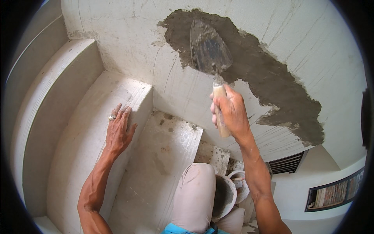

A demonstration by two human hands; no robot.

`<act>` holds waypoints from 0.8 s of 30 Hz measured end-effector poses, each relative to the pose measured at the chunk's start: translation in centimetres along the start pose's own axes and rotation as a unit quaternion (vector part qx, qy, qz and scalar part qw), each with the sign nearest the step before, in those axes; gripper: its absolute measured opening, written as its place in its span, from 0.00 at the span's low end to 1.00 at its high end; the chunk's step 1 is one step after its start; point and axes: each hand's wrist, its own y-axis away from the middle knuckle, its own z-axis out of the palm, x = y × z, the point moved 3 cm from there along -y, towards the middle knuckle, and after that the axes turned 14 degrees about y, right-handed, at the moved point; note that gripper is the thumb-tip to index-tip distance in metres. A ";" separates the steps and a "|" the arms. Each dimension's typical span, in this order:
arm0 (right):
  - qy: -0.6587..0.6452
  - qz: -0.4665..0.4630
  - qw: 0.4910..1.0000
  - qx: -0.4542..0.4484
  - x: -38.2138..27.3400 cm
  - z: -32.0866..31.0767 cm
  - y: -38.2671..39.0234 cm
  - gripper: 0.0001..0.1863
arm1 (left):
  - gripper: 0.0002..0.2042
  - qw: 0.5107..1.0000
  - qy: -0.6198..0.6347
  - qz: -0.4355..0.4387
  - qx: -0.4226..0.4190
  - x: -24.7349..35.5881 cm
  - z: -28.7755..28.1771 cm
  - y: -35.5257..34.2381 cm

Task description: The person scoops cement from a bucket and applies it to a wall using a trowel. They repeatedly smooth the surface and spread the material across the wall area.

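Note:
My right hand (232, 111) is closed round the pale wooden handle of a trowel (210, 48). Its pointed, mortar-smeared blade is tilted up against or just in front of a patch of wet grey mortar (269, 78) on the wall; whether it touches cannot be told. The patch runs from the upper middle down to the right, with ragged edges. My left hand (120, 130), with a ring on one finger, lies flat on a concrete stair step (93, 101), fingers stretched out and holding nothing.
Several more concrete steps (156, 144) go down to the right, spotted with mortar. Beside my knee (194, 195) stands a bucket (232, 204), with a smaller container (243, 187) next to it. Low on the right are a dark vent grille (286, 163) and a framed opening (331, 194).

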 end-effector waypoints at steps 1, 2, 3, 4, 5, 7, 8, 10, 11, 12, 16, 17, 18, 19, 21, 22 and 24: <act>0.001 -0.018 1.000 0.006 -0.4 -0.2 -0.4 0.12 | 0.30 1.000 0.001 0.002 0.000 0.0 0.1 -0.1; 0.004 -0.012 1.000 0.006 -0.3 -0.4 -0.9 0.12 | 0.30 1.000 0.003 0.001 -0.001 0.2 0.1 -0.2; 0.008 -0.007 1.000 0.005 0.1 -0.7 -1.4 0.12 | 0.30 1.000 0.004 0.000 -0.003 0.4 0.1 -0.3; 0.010 -0.002 1.000 0.002 0.5 -0.7 -1.7 0.14 | 0.30 1.000 0.004 -0.004 -0.004 0.4 0.0 -0.3; 0.007 0.020 0.999 -0.024 1.0 -0.4 -1.6 0.14 | 0.30 1.000 0.003 0.000 -0.002 0.3 0.0 -0.3; 0.002 0.063 0.995 -0.076 1.9 0.1 -0.8 0.14 | 0.30 1.000 0.003 0.007 0.002 -0.1 0.1 -0.2; -0.006 0.073 0.994 -0.075 1.9 0.1 -0.4 0.13 | 0.30 1.000 0.005 0.003 0.000 -0.1 0.1 -0.2; -0.023 0.093 0.993 -0.072 1.8 0.0 0.4 0.11 | 0.30 1.000 0.006 -0.005 -0.003 0.1 0.1 -0.2; -0.016 0.073 0.995 -0.068 1.3 -0.3 0.3 0.12 | 0.30 1.000 0.005 -0.003 -0.002 0.2 0.1 -0.2; -0.008 0.052 0.997 -0.064 0.7 -0.6 0.1 0.13 | 0.30 1.000 0.004 -0.001 -0.001 0.2 0.1 -0.2; 0.017 0.004 0.999 -0.042 -1.6 -1.4 -1.6 0.15 | 0.30 1.000 0.005 0.001 0.000 -0.1 0.0 0.0; 0.034 -0.001 0.999 -0.033 -1.4 -1.6 -2.1 0.15 | 0.30 1.000 0.008 0.004 0.000 0.0 0.1 -0.1; 0.027 0.012 0.999 -0.043 -0.9 -1.6 -2.0 0.15 | 0.30 1.000 0.010 0.006 0.000 0.2 0.1 -0.2; 0.020 0.025 0.998 -0.054 -0.5 -1.5 -2.0 0.15 | 0.31 1.000 0.010 0.007 0.000 0.3 -0.1 -0.2; 0.011 0.046 0.996 -0.074 0.3 -1.0 -1.7 0.15 | 0.30 1.000 0.005 0.008 0.005 0.0 -0.1 -0.1; 0.012 0.054 0.995 -0.081 0.7 -0.7 -1.4 0.15 | 0.30 1.000 0.003 0.010 0.008 -0.2 0.0 -0.1; 0.014 0.062 0.994 -0.087 0.8 -0.6 -1.1 0.15 | 0.30 1.000 0.005 0.009 0.007 -0.2 0.5 -0.2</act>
